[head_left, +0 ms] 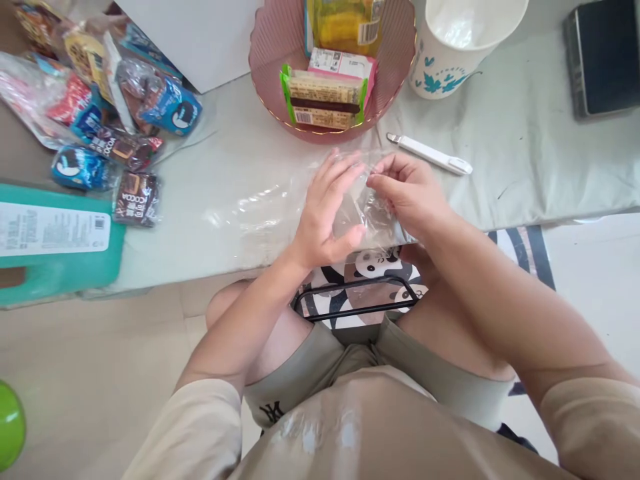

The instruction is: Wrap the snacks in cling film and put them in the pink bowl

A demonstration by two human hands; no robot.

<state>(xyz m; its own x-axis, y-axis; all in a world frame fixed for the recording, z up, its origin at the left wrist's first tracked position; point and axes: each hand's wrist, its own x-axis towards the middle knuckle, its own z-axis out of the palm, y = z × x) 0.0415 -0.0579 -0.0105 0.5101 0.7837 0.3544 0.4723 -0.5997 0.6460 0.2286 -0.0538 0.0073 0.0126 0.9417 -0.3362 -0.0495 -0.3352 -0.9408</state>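
Your right hand: grip clamped, thumb and fingertips pinching clear film. Your left hand: grip apart, thumb and fingers spread beside film; contact hard to tell. Film at counter edge, between your hands, nearer you than bowl. Cutter just beyond your right hand.

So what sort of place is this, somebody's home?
Quite likely a home, though I can't be certain: wrapped snacks and a pink ribbed bowl sit on a cloth-covered table, and what looks like a panda-patterned mat shows below its edge.
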